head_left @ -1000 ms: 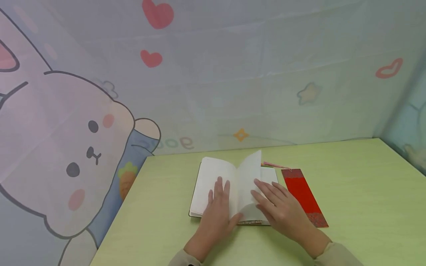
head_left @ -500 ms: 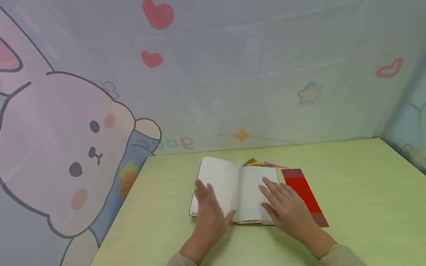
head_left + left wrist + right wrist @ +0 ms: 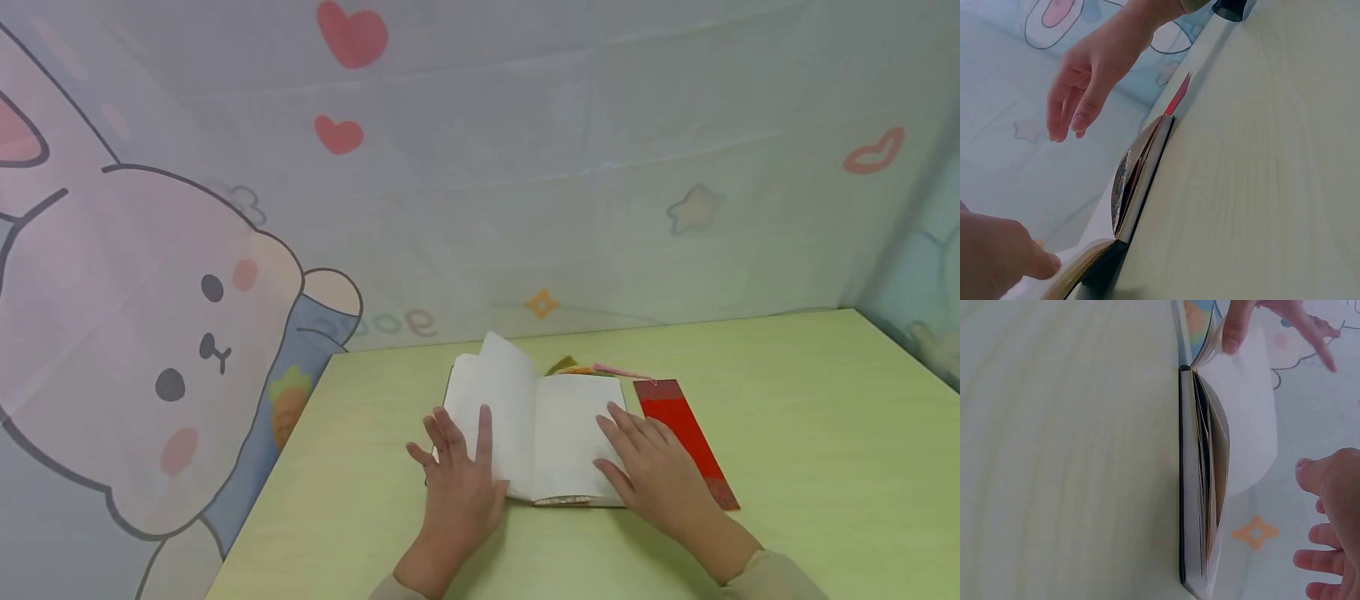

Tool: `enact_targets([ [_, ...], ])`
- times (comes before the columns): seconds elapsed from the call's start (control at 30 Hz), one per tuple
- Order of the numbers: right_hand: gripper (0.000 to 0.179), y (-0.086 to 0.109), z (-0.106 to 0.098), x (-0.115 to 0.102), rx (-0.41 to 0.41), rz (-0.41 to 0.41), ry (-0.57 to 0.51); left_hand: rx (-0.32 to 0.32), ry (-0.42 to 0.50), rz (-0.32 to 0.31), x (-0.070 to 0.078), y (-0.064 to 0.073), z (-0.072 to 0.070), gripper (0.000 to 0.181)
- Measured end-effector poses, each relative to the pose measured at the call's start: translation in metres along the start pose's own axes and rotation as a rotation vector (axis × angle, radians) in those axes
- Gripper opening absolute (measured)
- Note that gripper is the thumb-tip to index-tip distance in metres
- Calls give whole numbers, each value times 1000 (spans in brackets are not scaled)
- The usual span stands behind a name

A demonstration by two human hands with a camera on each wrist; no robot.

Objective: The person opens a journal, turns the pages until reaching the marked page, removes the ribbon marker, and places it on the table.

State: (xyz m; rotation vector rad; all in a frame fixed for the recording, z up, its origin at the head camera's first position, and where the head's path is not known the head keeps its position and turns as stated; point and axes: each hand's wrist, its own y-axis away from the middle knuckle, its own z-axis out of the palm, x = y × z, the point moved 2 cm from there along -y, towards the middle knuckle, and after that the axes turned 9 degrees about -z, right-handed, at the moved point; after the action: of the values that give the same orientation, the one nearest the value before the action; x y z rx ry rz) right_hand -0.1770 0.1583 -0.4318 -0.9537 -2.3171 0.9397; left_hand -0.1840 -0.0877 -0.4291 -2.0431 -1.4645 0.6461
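Note:
An open notebook [image 3: 573,433] with blank white pages lies on the table in the head view. One page [image 3: 506,408] stands partly raised over the left half. My left hand [image 3: 457,500] is spread at that left half, index finger along the raised page and thumb at its lower edge. In the right wrist view the left thumb [image 3: 1234,334] lies against the pages near the spine. My right hand [image 3: 663,479] hovers with loosely extended fingers over the right page's outer edge, holding nothing. Inserts stick out among the sheets of the right half [image 3: 1207,462].
A red strip like a large bookmark [image 3: 686,425] lies right of the notebook, its pink cord [image 3: 624,372] running toward the notebook's top. Green and orange tassels [image 3: 566,367] show behind the top edge. A printed cloth [image 3: 480,183] hangs behind the pale green table [image 3: 810,433].
The turning page has passed from the right side over to the left. My left hand has shifted left with fingers spread; my right hand has drawn slightly right, off the page it touched.

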Motion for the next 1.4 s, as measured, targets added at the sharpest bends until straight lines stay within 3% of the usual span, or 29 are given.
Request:
enact_targets([
  [0.1, 67, 3, 1, 1, -46, 17, 1, -161, -43, 11, -4, 3, 2, 101],
  [0.3, 51, 6, 0, 3, -167, 60, 5, -387, -31, 36, -11, 11, 9, 63],
  [0.53, 55, 9, 0, 5, -278, 88, 18, -580, 49, -26, -17, 14, 16, 73],
  [0.83, 58, 14, 0, 7, -532, 180, -58, -662, 152, -74, -18, 15, 20, 76],
  [1.07, 65, 18, 1, 9, -614, 184, -68, -695, 178, -88, -19, 18, 25, 78],
  [1.4, 72, 20, 2, 9, -777, 254, -117, -802, 270, -170, -18, 23, 29, 78],
])
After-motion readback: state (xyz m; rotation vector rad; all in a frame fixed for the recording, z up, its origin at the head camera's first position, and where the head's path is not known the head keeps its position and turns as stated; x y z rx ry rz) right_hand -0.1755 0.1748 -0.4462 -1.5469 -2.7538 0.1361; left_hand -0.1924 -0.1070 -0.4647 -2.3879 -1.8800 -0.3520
